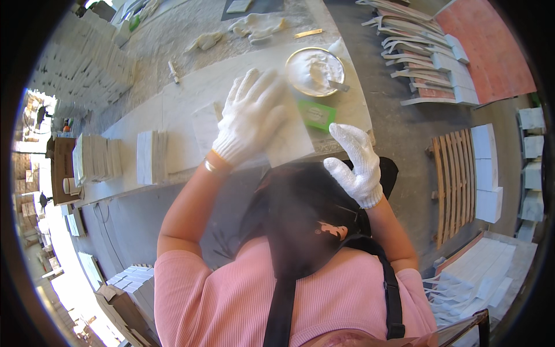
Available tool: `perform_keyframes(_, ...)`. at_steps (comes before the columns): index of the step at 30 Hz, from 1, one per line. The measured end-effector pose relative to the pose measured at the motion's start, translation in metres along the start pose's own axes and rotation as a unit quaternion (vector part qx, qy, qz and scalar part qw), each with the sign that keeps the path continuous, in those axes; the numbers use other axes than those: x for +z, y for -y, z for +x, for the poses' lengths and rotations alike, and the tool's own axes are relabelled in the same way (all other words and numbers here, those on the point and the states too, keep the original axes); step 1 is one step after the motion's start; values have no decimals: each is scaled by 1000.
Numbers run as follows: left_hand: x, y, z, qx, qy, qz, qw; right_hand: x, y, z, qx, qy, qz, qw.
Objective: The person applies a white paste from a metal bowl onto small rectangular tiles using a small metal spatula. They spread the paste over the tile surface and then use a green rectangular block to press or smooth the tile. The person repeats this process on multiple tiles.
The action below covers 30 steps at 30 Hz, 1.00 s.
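Note:
My left hand (pixel 250 115), in a white knitted glove, lies with its fingers stretched out over a pale marble-like tile (pixel 292 141) at the table's near edge. Part of the tile is hidden under the hand. My right hand (pixel 358 165), gloved too, hovers by the table's right corner, thumb apart from the fingers and nothing between them. Just beyond it is a flat green rectangular piece (pixel 317 115). Farther back stands a round tub of white paste (pixel 306 69) with a scraper blade (pixel 339 85) lying in it.
Stacked tiles (pixel 151 157) stand upright on the table's left part. A white marker-like stick (pixel 173 72), crumpled gloves (pixel 259 26) and a yellow strip (pixel 308 33) lie farther back. On the floor at right are a wooden pallet (pixel 454 185) and strapped bundles (pixel 428 63).

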<state>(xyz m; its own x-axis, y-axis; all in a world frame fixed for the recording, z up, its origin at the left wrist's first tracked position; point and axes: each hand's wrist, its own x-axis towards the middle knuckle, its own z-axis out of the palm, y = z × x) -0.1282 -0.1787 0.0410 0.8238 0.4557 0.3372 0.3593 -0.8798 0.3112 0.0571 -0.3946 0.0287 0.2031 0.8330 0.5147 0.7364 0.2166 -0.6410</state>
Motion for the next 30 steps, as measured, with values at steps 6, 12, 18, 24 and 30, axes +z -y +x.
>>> perform_keyframes(6, -1, -1, 2, 3, -4, 7, 1000, 55, 30, 20, 41, 7, -76, 996)
perform_keyframes(12, 0, 0, -2, 3, -4, 11, 1000, 37, -1, 19, 75, -102, -73, 989)
perform_keyframes(18, 3, 0, -1, 4, -27, -5, 1000, 30, -8, 7, 15, -98, -13, 995)
perform_keyframes(24, 0, 1, -1, -6, -3, 4, 1000, 52, -8, 13, -44, -72, -61, 995)
perform_keyframes(30, 0, 2, -2, 2, -5, 3, 1000, 21, -39, 2, 63, -170, -95, 979)
